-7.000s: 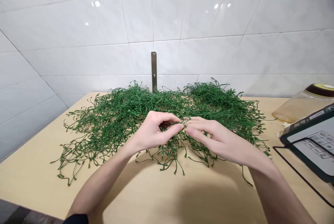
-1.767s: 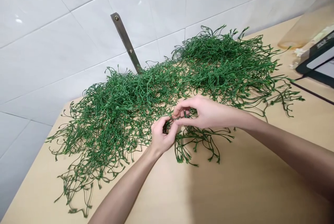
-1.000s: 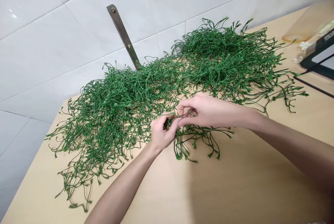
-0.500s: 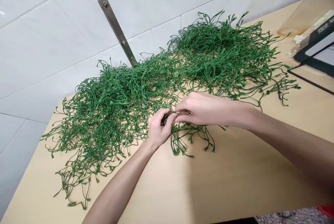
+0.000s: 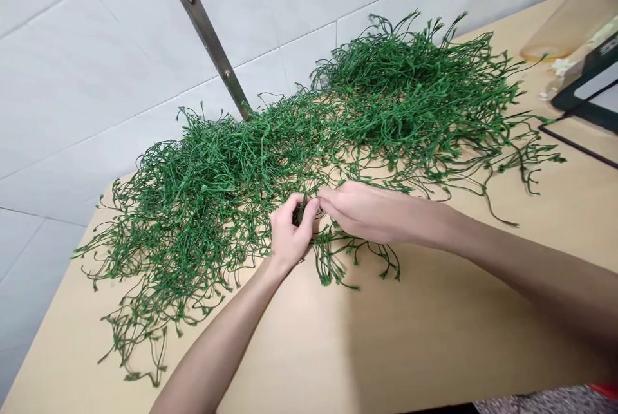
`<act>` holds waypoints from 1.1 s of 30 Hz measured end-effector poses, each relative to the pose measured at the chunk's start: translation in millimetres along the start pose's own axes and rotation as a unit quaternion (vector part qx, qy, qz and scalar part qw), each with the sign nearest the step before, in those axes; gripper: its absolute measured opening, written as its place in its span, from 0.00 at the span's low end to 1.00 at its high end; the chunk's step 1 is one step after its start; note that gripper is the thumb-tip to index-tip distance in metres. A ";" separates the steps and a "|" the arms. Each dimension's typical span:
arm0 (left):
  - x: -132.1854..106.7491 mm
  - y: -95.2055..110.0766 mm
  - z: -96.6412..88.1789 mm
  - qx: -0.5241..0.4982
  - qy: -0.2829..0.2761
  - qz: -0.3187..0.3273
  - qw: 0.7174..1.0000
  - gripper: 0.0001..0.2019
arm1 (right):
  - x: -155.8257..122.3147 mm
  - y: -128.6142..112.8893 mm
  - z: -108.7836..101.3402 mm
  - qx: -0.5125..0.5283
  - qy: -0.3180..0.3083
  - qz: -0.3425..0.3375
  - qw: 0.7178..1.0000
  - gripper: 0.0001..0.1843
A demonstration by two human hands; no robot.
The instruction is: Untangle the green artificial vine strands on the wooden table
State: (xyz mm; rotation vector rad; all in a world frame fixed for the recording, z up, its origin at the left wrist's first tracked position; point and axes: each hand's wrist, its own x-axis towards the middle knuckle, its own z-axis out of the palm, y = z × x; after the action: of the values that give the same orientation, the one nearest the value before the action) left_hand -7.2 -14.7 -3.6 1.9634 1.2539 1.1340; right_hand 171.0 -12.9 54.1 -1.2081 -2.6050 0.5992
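Observation:
A wide heap of thin green artificial vine strands [image 5: 270,163] lies across the back of a pale wooden table [image 5: 396,343]. My left hand [image 5: 288,234] is closed in a pinch on the dark end of a green sprig [image 5: 347,259] at the heap's near edge. My right hand [image 5: 360,209] meets it from the right, fingers pressed together on the same sprig right beside the left fingertips. The sprig's loose strands fan out on the table below both hands.
A metal bracket [image 5: 215,53] slants up the white tiled wall behind the heap. At the far right stand a dark-framed device [image 5: 591,85] with a black wire stand and a translucent amber container [image 5: 564,24]. The table's near edge runs along the bottom right.
Over seven seconds the view tilted and shifted left. In the last second both hands stayed pinched together at the sprig, with the right hand's fingers lowering and flattening toward the left.

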 end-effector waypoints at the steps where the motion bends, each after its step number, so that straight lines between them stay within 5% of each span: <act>1: 0.0 0.7 -0.9 -0.015 -0.005 -0.011 1.000 0.15 | 1.5 -0.7 0.3 0.035 0.019 -0.010 0.999 0.12; 5: 0.5 2.0 -3.8 -0.085 -0.064 -0.009 0.994 0.24 | 9.1 -1.0 7.4 0.263 0.076 -0.014 0.962 0.25; 10: 2.6 3.2 -4.1 -0.106 -0.144 -0.025 0.984 0.28 | 22.3 5.9 36.8 0.552 0.158 0.069 0.816 0.34; 13: 1.8 3.3 -2.1 -0.072 -0.129 -0.005 0.989 0.27 | 30.4 15.1 47.7 0.637 0.203 0.118 0.735 0.38; 17: -5.9 2.6 0.7 -0.036 -0.080 0.137 0.987 0.25 | 35.6 33.1 44.9 0.644 0.253 0.128 0.710 0.38; 20: -11.3 3.1 0.0 -0.051 -0.089 0.175 0.979 0.24 | 34.7 43.3 42.1 0.624 0.294 0.119 0.714 0.38; 23: -9.7 3.4 -1.9 -0.118 -0.104 0.048 0.986 0.23 | 31.7 43.7 45.6 0.577 0.299 0.083 0.755 0.35; 26: -3.5 1.5 -2.2 -0.238 -0.046 -0.079 0.967 0.22 | 28.9 39.1 49.3 0.534 0.276 0.061 0.797 0.24; 29: 0.9 -0.2 -1.1 -0.286 -0.017 -0.111 0.952 0.21 | 26.6 35.9 46.8 0.446 0.253 0.033 0.858 0.12; 33: 2.0 2.2 -1.1 -0.252 -0.031 -0.110 0.961 0.22 | 22.6 31.8 36.0 0.338 0.195 -0.048 0.919 0.15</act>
State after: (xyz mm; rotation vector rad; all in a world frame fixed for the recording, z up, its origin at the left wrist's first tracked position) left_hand -6.7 -13.7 -0.6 1.4332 0.9961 1.1320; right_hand 165.6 13.0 8.1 -0.8509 -1.8646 1.0054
